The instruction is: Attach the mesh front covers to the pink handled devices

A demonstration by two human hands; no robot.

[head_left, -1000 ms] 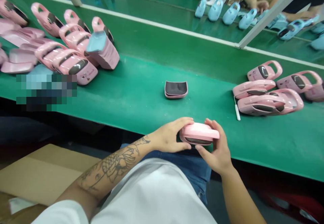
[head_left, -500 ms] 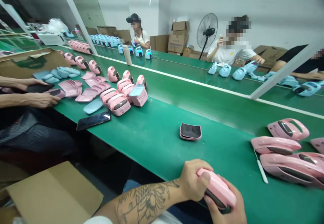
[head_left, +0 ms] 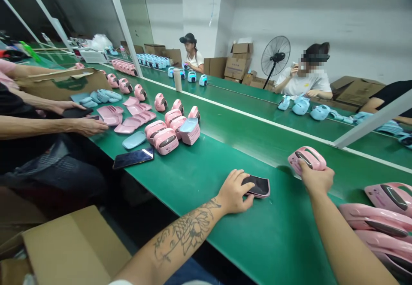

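Observation:
My right hand (head_left: 317, 178) grips a pink plastic housing (head_left: 308, 157) with a handle loop and a dark oval window, at the far side of my stretch of bench. My left hand (head_left: 236, 192), on the tattooed arm, is closed round the left end of a small stack of curved pink panels (head_left: 261, 186) with a dark inner face. The thumb is at the near edge and the fingers lie over the top. Several more pink housings (head_left: 380, 220) lie at the right, partly behind my right forearm.
Left of my hands stand pink housings (head_left: 165, 141), a panel stack (head_left: 190, 131), a light blue panel (head_left: 134, 140) and a phone (head_left: 133, 158). A co-worker's hands (head_left: 86, 126) are at the far left. A slanted white post (head_left: 370, 119) rises at the right. Two people sit opposite with blue housings (head_left: 301, 105).
Both hands held one pink housing near the bench edge. Now my right hand has carried it away to the far right, and my left hand has moved onto the panel stack. The view has shifted left.

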